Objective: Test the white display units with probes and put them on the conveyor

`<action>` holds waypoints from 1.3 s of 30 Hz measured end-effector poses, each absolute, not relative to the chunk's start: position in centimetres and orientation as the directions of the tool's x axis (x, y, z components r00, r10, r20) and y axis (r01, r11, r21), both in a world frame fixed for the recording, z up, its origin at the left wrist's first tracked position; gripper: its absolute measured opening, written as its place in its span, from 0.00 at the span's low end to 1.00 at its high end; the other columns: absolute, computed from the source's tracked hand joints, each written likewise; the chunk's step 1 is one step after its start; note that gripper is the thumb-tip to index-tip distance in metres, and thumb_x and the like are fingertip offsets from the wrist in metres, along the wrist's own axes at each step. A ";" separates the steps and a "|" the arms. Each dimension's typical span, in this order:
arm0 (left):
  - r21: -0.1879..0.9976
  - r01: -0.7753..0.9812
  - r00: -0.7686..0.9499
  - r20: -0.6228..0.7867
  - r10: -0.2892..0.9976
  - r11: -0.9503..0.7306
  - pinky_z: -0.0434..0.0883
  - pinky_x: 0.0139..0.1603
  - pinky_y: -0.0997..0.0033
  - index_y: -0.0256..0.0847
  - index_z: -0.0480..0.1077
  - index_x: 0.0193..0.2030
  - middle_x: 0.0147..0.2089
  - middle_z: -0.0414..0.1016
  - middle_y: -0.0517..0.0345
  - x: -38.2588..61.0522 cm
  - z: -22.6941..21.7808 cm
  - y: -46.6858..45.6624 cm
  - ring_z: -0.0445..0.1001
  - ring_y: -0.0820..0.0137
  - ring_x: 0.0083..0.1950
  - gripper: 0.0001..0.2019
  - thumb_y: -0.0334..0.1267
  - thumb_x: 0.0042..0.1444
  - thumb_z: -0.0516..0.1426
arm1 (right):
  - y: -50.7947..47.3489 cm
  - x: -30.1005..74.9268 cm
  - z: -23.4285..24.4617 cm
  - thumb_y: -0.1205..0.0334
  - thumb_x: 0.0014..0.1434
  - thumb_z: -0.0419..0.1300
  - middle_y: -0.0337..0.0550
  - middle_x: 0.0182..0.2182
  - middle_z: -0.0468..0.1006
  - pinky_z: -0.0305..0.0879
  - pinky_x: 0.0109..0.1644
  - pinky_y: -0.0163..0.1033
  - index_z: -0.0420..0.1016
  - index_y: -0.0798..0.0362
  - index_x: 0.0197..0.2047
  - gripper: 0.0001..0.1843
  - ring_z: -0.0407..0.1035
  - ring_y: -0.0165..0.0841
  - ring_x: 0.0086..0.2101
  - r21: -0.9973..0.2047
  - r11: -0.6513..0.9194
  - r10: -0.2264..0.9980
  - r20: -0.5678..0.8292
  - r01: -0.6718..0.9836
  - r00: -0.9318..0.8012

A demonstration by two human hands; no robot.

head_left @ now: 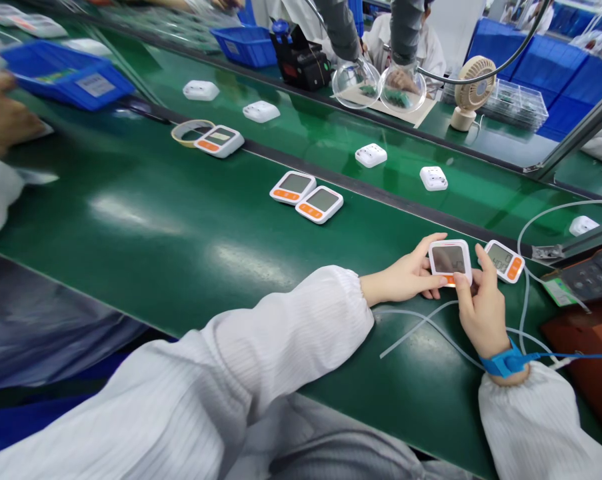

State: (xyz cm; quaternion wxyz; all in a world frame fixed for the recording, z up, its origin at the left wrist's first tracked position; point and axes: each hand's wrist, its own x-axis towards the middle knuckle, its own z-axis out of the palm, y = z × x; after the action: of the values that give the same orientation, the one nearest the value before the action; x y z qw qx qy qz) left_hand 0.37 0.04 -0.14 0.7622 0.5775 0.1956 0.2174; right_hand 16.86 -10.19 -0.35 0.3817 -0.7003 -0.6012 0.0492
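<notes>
A white digital monitor (449, 257) with a grey screen and orange buttons is held up between my two hands. My left hand (408, 275) grips its left side, fingers behind and thumb along the lower edge. My right hand (482, 303) is closed on the right side, its thumb on the orange buttons; a blue wrist strap (505, 360) circles that wrist. Just right of it lies a second monitor (504, 261) with digits on its screen. A thin clear tube (431, 320) curls over the green table below my hands.
Two monitors (319, 204) lie mid-table; another monitor (219, 141) rests by a tape roll (183, 133). White housings (371, 155) sit along the green belt (321, 143) behind. A brown-red box with a gauge (585, 333) stands at right. A co-worker's hand (8, 113) is at left.
</notes>
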 end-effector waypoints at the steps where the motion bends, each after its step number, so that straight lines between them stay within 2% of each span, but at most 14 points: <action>1: 0.966 -0.096 0.819 -0.061 0.570 0.241 0.76 0.36 0.69 0.51 0.39 0.76 0.49 0.75 0.50 0.4 -0.1 0.0 0.79 0.72 0.33 0.48 0.39 0.57 0.65 | -10.1 17.0 -0.4 0.45 0.71 0.51 0.49 0.40 0.79 0.73 0.36 0.41 0.58 0.56 0.71 0.32 0.75 0.40 0.31 -0.582 0.011 0.875 0.399 0.813 0.274; 6: 0.972 -0.050 0.780 -0.106 0.617 0.231 0.77 0.41 0.64 0.52 0.39 0.77 0.65 0.66 0.33 0.7 -0.4 0.0 0.80 0.72 0.37 0.47 0.36 0.59 0.64 | -9.5 17.7 -0.7 0.50 0.73 0.48 0.59 0.54 0.75 0.72 0.50 0.50 0.62 0.57 0.67 0.27 0.74 0.48 0.49 -0.478 -0.034 0.857 0.438 0.878 0.272; 11: 0.991 0.009 0.757 -0.093 0.646 0.132 0.78 0.43 0.64 0.45 0.41 0.77 0.63 0.69 0.30 0.8 -0.7 0.3 0.80 0.69 0.41 0.45 0.37 0.59 0.63 | -9.1 18.6 -1.0 0.54 0.72 0.47 0.64 0.57 0.71 0.70 0.55 0.56 0.62 0.61 0.67 0.27 0.69 0.52 0.54 -0.416 -0.029 0.860 0.453 0.909 0.235; 14: 0.998 0.059 0.753 -0.053 0.656 0.013 0.78 0.43 0.62 0.40 0.51 0.74 0.59 0.72 0.33 0.5 -0.4 1.4 0.80 0.67 0.40 0.38 0.38 0.59 0.62 | -9.3 18.5 -0.5 0.56 0.71 0.50 0.70 0.61 0.63 0.67 0.58 0.61 0.62 0.63 0.66 0.27 0.62 0.55 0.60 -0.323 -0.036 0.833 0.512 0.946 0.207; 17: 0.940 0.169 0.680 0.106 0.726 -0.296 0.76 0.53 0.56 0.36 0.68 0.62 0.53 0.78 0.41 -0.9 0.5 3.5 0.80 0.62 0.48 0.22 0.39 0.62 0.58 | -9.8 17.7 0.4 0.65 0.69 0.50 0.62 0.56 0.70 0.68 0.58 0.56 0.69 0.59 0.60 0.19 0.66 0.50 0.56 -0.283 0.155 0.852 0.523 0.946 0.017; 20: 0.662 0.478 0.488 0.347 0.801 -0.577 0.64 0.69 0.49 0.37 0.71 0.59 0.61 0.74 0.43 -3.6 1.5 6.0 0.70 0.57 0.64 0.18 0.36 0.64 0.53 | -10.5 16.8 0.7 0.74 0.66 0.49 0.50 0.47 0.76 0.72 0.54 0.49 0.74 0.52 0.53 0.19 0.71 0.42 0.48 -0.351 0.441 0.886 0.316 0.826 -0.339; 22: 0.454 0.742 0.327 0.398 0.857 -0.494 0.52 0.74 0.43 0.33 0.68 0.63 0.70 0.63 0.38 -5.7 1.6 7.4 0.55 0.50 0.75 0.22 0.37 0.64 0.53 | -10.8 16.4 0.6 0.75 0.65 0.52 0.49 0.49 0.75 0.71 0.55 0.50 0.76 0.52 0.51 0.17 0.70 0.42 0.49 -0.376 0.479 0.878 0.199 0.793 -0.436; 24: 0.315 0.901 0.190 0.332 0.924 -0.298 0.45 0.73 0.32 0.29 0.61 0.68 0.75 0.50 0.30 -7.4 1.1 8.2 0.42 0.40 0.78 0.30 0.44 0.64 0.54 | -10.9 16.4 0.5 0.73 0.65 0.59 0.49 0.50 0.75 0.71 0.55 0.52 0.76 0.53 0.48 0.11 0.69 0.43 0.50 -0.385 0.460 0.887 0.156 0.800 -0.435; 26: 0.231 0.951 0.152 0.235 0.960 -0.207 0.46 0.71 0.29 0.25 0.55 0.71 0.75 0.47 0.25 -8.2 0.3 8.3 0.42 0.36 0.77 0.35 0.49 0.64 0.53 | -10.9 16.5 0.5 0.71 0.64 0.65 0.47 0.47 0.76 0.71 0.53 0.50 0.76 0.53 0.43 0.05 0.70 0.42 0.48 -0.403 0.448 0.892 0.136 0.798 -0.432; 28: 0.185 0.950 0.217 0.197 0.956 -0.253 0.51 0.71 0.35 0.25 0.55 0.71 0.74 0.51 0.25 -8.1 -0.3 7.7 0.48 0.40 0.76 0.34 0.48 0.65 0.52 | -11.0 16.7 0.5 0.70 0.63 0.68 0.44 0.42 0.76 0.71 0.50 0.47 0.74 0.52 0.37 0.06 0.70 0.41 0.45 -0.415 0.443 0.894 0.130 0.795 -0.430; 32: 0.181 0.880 0.395 0.236 0.888 -0.440 0.57 0.71 0.49 0.31 0.59 0.70 0.71 0.60 0.35 -6.2 -0.5 5.8 0.57 0.50 0.72 0.28 0.38 0.65 0.50 | -11.4 16.6 0.4 0.71 0.64 0.66 0.42 0.35 0.75 0.70 0.45 0.43 0.71 0.52 0.34 0.10 0.69 0.39 0.41 -0.392 0.412 0.911 0.146 0.823 -0.386; 35: 0.208 0.890 0.359 0.231 0.904 -0.406 0.61 0.66 0.42 0.38 0.60 0.71 0.71 0.59 0.37 -4.8 0.0 5.4 0.58 0.44 0.70 0.28 0.41 0.64 0.53 | -11.4 16.7 0.1 0.72 0.67 0.61 0.43 0.35 0.74 0.70 0.43 0.44 0.71 0.53 0.38 0.06 0.69 0.39 0.38 -0.369 0.363 0.932 0.169 0.856 -0.322; 37: 0.242 0.899 0.328 0.183 0.927 -0.366 0.63 0.62 0.38 0.39 0.60 0.71 0.68 0.62 0.34 -4.3 0.3 5.8 0.60 0.40 0.67 0.30 0.45 0.64 0.55 | -11.3 16.9 0.0 0.71 0.67 0.61 0.46 0.41 0.76 0.71 0.47 0.46 0.72 0.53 0.46 0.06 0.70 0.40 0.42 -0.393 0.394 0.919 0.178 0.831 -0.351; 39: 0.336 0.864 0.347 0.143 0.927 -0.375 0.64 0.62 0.41 0.37 0.61 0.70 0.62 0.68 0.33 -3.5 0.6 5.9 0.64 0.42 0.64 0.32 0.47 0.62 0.58 | -11.2 17.1 0.0 0.70 0.67 0.62 0.47 0.46 0.76 0.70 0.53 0.47 0.73 0.52 0.48 0.07 0.70 0.41 0.48 -0.426 0.447 0.894 0.186 0.787 -0.407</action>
State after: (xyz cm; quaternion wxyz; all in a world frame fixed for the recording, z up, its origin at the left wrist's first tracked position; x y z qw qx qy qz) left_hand -3.52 5.94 0.59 0.1009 0.8143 0.5499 0.1559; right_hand 17.08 -11.16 0.02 0.1965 -0.5079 -0.8275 0.1370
